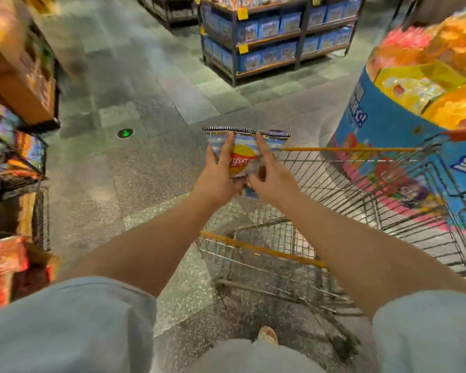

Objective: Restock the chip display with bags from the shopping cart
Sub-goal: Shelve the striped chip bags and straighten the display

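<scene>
Arms reach forward over the wire shopping cart [361, 184]. Left hand [217, 176] and right hand [271, 179] together grip a glossy, crinkled Lay's chip bag [244, 157], index fingers extended.

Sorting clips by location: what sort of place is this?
Very likely a supermarket snack aisle: a wire shopping cart, shelves of blue boxes with yellow price tags, and a round chip display. Both hands hold a chip bag.

left shelves [14, 162] blurred and cut by the frame edge, labels unreadable. round display [404, 109] cut at right, its bags smeared. hands [218, 176] cover the bag [242, 157] logo's ends and lower part.
</scene>
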Tool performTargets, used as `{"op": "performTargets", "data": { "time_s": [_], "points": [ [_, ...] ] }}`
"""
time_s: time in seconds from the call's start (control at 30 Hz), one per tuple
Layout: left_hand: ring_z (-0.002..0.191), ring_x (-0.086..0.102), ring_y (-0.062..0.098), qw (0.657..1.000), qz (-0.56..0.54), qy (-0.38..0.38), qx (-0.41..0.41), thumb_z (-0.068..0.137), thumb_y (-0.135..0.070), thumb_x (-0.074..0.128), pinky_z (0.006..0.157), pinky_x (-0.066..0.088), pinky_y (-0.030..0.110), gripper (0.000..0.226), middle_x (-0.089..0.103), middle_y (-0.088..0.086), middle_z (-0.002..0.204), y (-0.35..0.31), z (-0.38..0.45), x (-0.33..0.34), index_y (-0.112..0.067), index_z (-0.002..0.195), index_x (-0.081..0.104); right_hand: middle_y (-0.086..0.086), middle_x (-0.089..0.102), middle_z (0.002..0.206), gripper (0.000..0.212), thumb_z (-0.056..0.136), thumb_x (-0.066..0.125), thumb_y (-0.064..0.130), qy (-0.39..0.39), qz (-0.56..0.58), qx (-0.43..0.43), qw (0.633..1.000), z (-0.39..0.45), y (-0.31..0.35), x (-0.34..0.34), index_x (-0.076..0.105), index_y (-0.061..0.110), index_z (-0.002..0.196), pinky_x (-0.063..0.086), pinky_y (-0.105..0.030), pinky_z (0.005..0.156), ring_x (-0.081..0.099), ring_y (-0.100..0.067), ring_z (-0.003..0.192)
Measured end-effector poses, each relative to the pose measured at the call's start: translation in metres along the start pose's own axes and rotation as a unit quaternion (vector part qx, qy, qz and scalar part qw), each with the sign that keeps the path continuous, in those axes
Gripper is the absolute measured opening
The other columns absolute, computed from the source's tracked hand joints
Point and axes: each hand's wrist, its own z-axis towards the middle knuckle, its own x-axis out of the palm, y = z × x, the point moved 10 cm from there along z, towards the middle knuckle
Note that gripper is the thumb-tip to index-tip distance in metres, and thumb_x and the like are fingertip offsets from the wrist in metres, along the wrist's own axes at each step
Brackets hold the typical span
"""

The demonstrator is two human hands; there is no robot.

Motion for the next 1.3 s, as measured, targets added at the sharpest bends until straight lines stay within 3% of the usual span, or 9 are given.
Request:
{"op": "performTargets", "data": {
  "time_s": [0.13,0.27,0.43,0.57,0.73,0.9,1.07,1.17,1.3],
  "points": [
    [0.133,0.037,0.044,0.997,0.020,-0.067,-0.013,0.084,-0.042,0.069,0.092,0.045,0.049,0.096,0.008,0.027,0.155,0.017,-0.051,-0.069,-0.051,0.136,-0.011,-0.006,0.060,0.109,0.087,0.091,0.055,0.033,0.021,0.045,-0.050,0.998,-0.022,0.071,0.011,-0.015,0.060,0.135,0.053,-0.042,0.075,0.062,-0.024,0.080],
    [0.126,0.043,0.044,0.989,0.049,-0.136,-0.036,0.078,-0.050,0.069,0.095,0.045,0.052,0.094,0.021,0.025,0.151,0.031,-0.106,-0.136,-0.058,0.139,-0.003,-0.009,0.057,0.124,0.089,0.089,0.058,0.029,0.050,0.072,-0.119,0.989,-0.040,0.143,0.025,-0.010,0.057,0.140,0.051,-0.039,0.082,0.062,-0.031,0.096],
    [0.124,0.045,0.044,0.967,0.067,-0.221,-0.108,0.079,-0.041,0.074,0.095,0.045,0.046,0.096,0.021,0.026,0.147,0.046,-0.185,-0.204,-0.052,0.138,-0.001,-0.014,0.056,0.130,0.088,0.086,0.055,0.033,0.092,0.121,-0.233,0.961,-0.076,0.232,0.042,-0.012,0.062,0.135,0.049,-0.033,0.075,0.061,-0.027,0.086],
    [0.133,0.036,0.043,0.936,0.103,-0.284,-0.182,0.083,-0.038,0.071,0.096,0.044,0.046,0.093,0.008,0.027,0.153,0.045,-0.269,-0.238,-0.042,0.146,0.003,-0.011,0.058,0.123,0.086,0.076,0.050,0.041,0.163,0.162,-0.324,0.918,-0.129,0.296,0.061,-0.007,0.066,0.136,0.054,-0.047,0.076,0.063,-0.028,0.081],
    [0.118,0.053,0.039,0.881,0.123,-0.329,-0.317,0.084,-0.046,0.068,0.086,0.051,0.041,0.093,0.000,0.020,0.157,0.058,-0.388,-0.252,-0.051,0.146,-0.001,-0.004,0.056,0.107,0.084,0.089,0.056,0.027,0.256,0.158,-0.381,0.874,-0.212,0.345,0.088,-0.001,0.051,0.146,0.052,-0.040,0.074,0.061,-0.024,0.078],
    [0.130,0.043,0.039,0.826,0.123,-0.363,-0.414,0.086,-0.039,0.068,0.090,0.047,0.042,0.090,-0.004,0.016,0.158,0.053,-0.508,-0.261,-0.048,0.148,0.003,-0.007,0.057,0.110,0.086,0.091,0.055,0.030,0.339,0.152,-0.447,0.814,-0.316,0.391,0.115,-0.009,0.059,0.140,0.052,-0.041,0.065,0.060,-0.025,0.071],
    [0.134,0.039,0.038,0.767,0.132,-0.402,-0.482,0.087,-0.040,0.067,0.090,0.047,0.042,0.091,-0.008,0.016,0.159,0.039,-0.630,-0.269,-0.047,0.148,0.000,-0.011,0.062,0.098,0.086,0.092,0.055,0.027,0.407,0.149,-0.499,0.751,-0.424,0.438,0.131,-0.009,0.052,0.144,0.050,-0.039,0.059,0.059,-0.028,0.067],
    [0.129,0.046,0.037,0.723,0.138,-0.422,-0.530,0.087,-0.047,0.063,0.085,0.049,0.042,0.091,-0.008,0.016,0.159,0.030,-0.712,-0.277,-0.047,0.147,-0.006,-0.001,0.061,0.094,0.089,0.092,0.058,0.028,0.440,0.144,-0.537,0.705,-0.497,0.474,0.145,-0.010,0.052,0.145,0.048,-0.032,0.054,0.059,-0.024,0.065],
    [0.133,0.042,0.033,0.667,0.130,-0.463,-0.569,0.083,-0.049,0.066,0.088,0.049,0.041,0.097,-0.001,0.013,0.159,0.021,-0.829,-0.278,-0.042,0.150,-0.004,-0.020,0.063,0.106,0.089,0.092,0.058,0.029,0.486,0.133,-0.568,0.650,-0.609,0.511,0.165,-0.011,0.055,0.142,0.049,-0.034,0.054,0.058,-0.022,0.060]
  ]
}}
